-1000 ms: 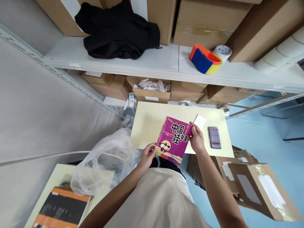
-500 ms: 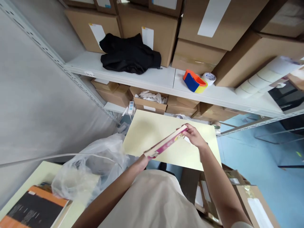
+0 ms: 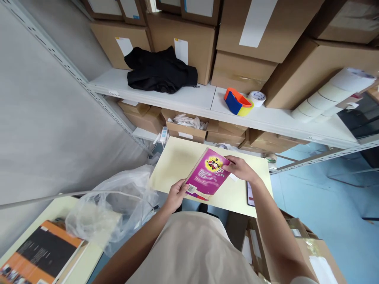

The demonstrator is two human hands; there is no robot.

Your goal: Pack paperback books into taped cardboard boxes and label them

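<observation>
A purple book (image 3: 204,175) with a yellow cartoon emblem and a barcode on its cover is held tilted over the pale yellow table (image 3: 168,161). My left hand (image 3: 177,194) grips its lower left edge, thumb on the cover. At the upper right edge, my right hand (image 3: 238,169) pinches the book between thumb and fingers. Part of a white slip (image 3: 233,177) shows on the table beside the right hand. A phone (image 3: 250,193) with a lit screen lies near the table's right edge, partly covered by my right forearm.
Behind the table stands a shelf (image 3: 177,103) with cardboard boxes (image 3: 183,43), a black garment (image 3: 161,71), a colourful band (image 3: 237,102) and tape rolls (image 3: 257,98). To the left are a clear plastic bag (image 3: 118,205) and an orange-and-black book (image 3: 44,252). More boxes (image 3: 314,252) stand at right.
The book has turned from edge-on to show its purple cover. My left hand has risen slightly with it. The phone has come into view by my right forearm.
</observation>
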